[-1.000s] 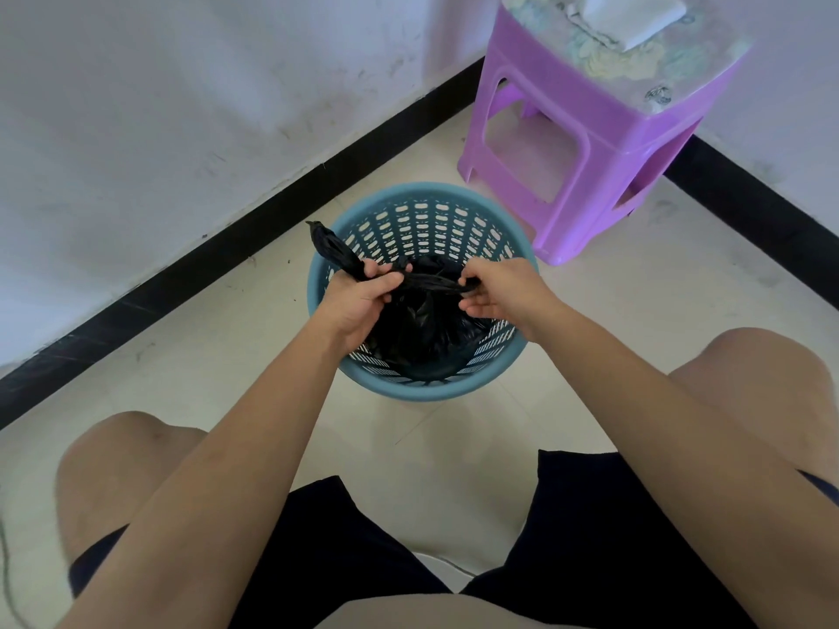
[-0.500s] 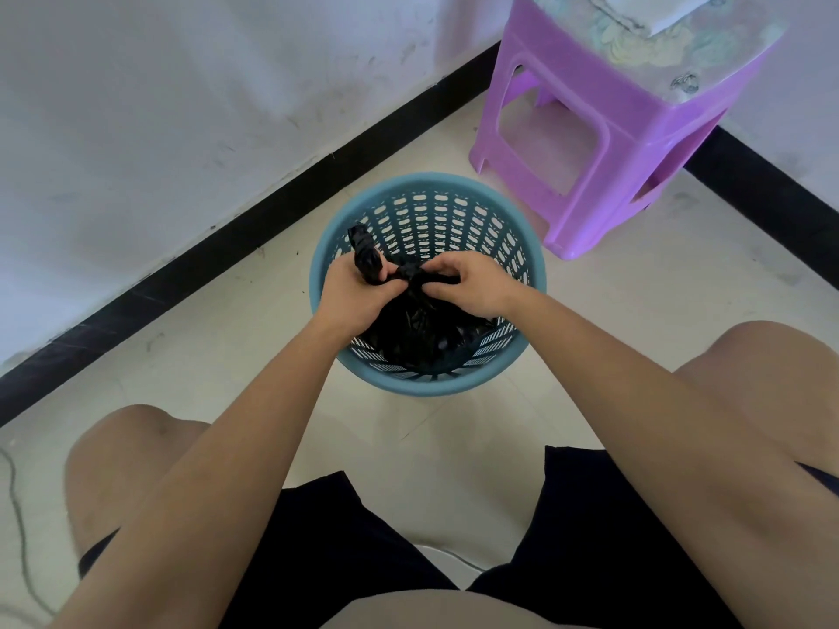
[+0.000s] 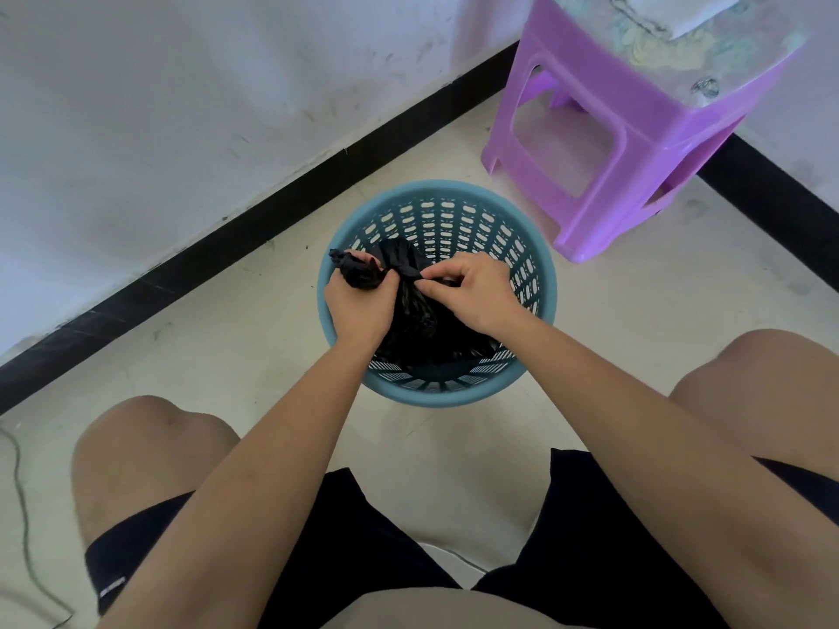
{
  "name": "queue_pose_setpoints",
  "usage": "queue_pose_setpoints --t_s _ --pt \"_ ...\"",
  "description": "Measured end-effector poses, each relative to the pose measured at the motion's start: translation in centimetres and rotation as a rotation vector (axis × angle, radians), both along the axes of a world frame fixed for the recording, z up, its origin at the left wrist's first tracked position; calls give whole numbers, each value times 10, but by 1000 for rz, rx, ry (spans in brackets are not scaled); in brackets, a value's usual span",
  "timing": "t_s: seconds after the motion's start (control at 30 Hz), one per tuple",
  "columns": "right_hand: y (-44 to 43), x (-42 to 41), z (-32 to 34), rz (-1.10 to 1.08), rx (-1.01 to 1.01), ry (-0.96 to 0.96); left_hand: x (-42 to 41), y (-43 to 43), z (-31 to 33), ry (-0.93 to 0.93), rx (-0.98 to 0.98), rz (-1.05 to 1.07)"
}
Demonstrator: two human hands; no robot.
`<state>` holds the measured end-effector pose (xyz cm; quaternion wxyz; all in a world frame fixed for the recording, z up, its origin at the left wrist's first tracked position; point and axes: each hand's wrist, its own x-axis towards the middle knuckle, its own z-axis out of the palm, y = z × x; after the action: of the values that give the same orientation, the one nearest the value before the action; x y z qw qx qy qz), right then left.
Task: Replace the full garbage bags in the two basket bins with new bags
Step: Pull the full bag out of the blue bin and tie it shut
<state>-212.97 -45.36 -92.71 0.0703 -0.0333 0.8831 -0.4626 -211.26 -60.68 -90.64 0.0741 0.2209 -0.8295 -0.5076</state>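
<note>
Blue basket bin (image 3: 436,398) stands on the tile floor (image 3: 227,347), close to the white wall (image 3: 159,106) & its black baseboard (image 3: 218,254). Black garbage bag (image 3: 420,324) sits inside the bin, on the near side; its body fills the lower part, and the far lattice wall is bare. The top of the bag is gathered into two twisted ends above the rim.

Left hand (image 3: 358,304) is over the bin's left rim, fingers (image 3: 358,257) clenched round one bunched end, w/ a bit of plastic sticking out past the fist to the left. Right hand (image 3: 474,297) is approx. over the bin's middle, thumb & forefinger pinching the other end, which runs up and left toward the left fist. The two hands are close, not touching; bag plastic lies between them. Can't tell if a knot is formed.

Purple plastic stool (image 3: 635,147) stands just beyond the bin, to the right, near the corner; something white (image 3: 681,13) lies on its patterned top, cut off by the frame edge. Person crouches or sits, bare knees either side, black shorts (image 3: 613,537) at bottom. Thin cable (image 3: 20,492) trails on the floor at far left.
</note>
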Motion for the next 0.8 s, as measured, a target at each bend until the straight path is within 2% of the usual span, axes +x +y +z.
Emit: queue_pose_setpoints --t_s 0.13,0.23,0.33,0.5,0.6,0.8 --pt "2 3 1 9 -77 -11 0 5 -3 -20 111 75" --pt "7 3 -1 38 -88 -128 -4 6 -2 -93 368 164" --pt "11 4 -3 57 -106 -240 -6 4 -1 -148 575 151" --pt "15 5 -6 74 -38 -219 -3 -6 5 -237 961 29" --pt "18 8 -2 91 -63 -203 2 -11 8 -229 994 -36" --pt "21 7 -3 138 15 -268 9 -13 -4 -206 756 -59"
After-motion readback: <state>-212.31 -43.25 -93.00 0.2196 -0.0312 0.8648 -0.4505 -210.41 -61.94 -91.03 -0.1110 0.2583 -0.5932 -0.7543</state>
